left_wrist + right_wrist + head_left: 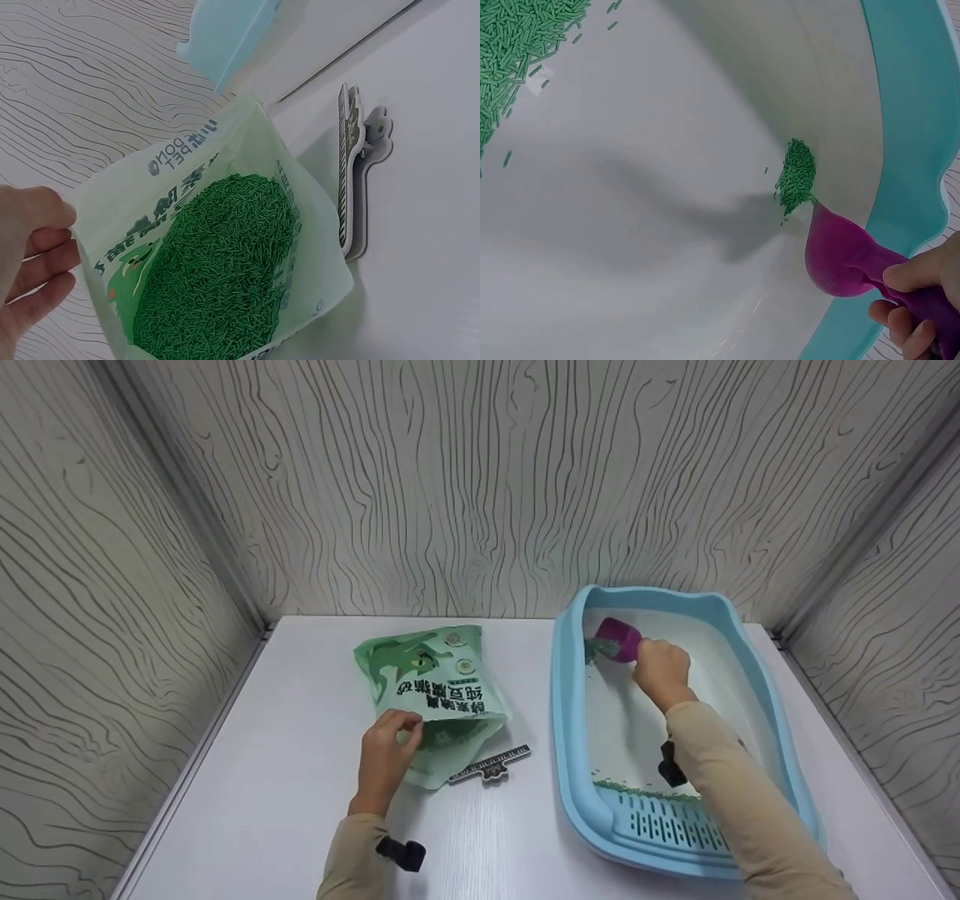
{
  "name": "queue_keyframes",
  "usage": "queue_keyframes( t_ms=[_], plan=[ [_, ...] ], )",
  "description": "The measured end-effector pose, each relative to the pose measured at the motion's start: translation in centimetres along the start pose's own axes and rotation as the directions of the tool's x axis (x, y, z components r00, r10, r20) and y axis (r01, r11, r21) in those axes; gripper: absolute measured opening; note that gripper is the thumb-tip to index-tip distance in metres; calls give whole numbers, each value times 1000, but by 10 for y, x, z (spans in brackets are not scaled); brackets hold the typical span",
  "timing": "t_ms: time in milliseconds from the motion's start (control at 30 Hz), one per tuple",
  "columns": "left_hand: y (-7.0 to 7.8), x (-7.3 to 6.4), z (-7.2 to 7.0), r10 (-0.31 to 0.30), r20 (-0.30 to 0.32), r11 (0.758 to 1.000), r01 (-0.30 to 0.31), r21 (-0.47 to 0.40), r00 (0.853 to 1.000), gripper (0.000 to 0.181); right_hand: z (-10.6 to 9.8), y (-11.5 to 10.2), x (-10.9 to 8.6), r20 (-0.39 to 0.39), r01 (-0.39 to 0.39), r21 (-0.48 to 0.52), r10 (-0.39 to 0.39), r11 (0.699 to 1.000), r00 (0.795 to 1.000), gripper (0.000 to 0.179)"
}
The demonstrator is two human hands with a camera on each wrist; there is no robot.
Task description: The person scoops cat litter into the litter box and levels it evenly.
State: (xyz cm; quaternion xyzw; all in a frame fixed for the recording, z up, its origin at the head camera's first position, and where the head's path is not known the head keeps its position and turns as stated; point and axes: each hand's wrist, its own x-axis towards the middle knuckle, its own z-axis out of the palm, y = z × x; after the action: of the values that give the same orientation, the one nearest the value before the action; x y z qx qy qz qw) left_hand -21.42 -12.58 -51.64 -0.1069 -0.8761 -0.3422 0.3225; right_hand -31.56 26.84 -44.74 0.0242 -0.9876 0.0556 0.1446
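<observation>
My left hand [390,746] pinches the upper edge of the mouth of a green cat litter bag [420,675], which lies on the table with its mouth held apart. Inside the bag, the left wrist view shows plenty of green litter pellets [225,262]. In my right hand [664,671] is the handle of a purple scoop [840,251], tilted over the far left corner of a blue litter box [571,720]. Green pellets [796,174] pour from its lip into a small pile on the box's white floor.
A bag clip [491,765] with a dark ruled strip lies beside the bag's mouth. More pellets [517,52] lie along the near end of the litter box floor, by the slotted step [667,821]. A wood-grain patterned wall [465,495] stands behind the table.
</observation>
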Motion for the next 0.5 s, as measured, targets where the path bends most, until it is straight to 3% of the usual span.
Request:
queue_keyframes(
  t_ms=[500],
  plan=[
    [1,-2,0,-27,4,999,27,-17,1000,9,3,-3,0,-41,57,-99,-61,993,997,12]
  ],
)
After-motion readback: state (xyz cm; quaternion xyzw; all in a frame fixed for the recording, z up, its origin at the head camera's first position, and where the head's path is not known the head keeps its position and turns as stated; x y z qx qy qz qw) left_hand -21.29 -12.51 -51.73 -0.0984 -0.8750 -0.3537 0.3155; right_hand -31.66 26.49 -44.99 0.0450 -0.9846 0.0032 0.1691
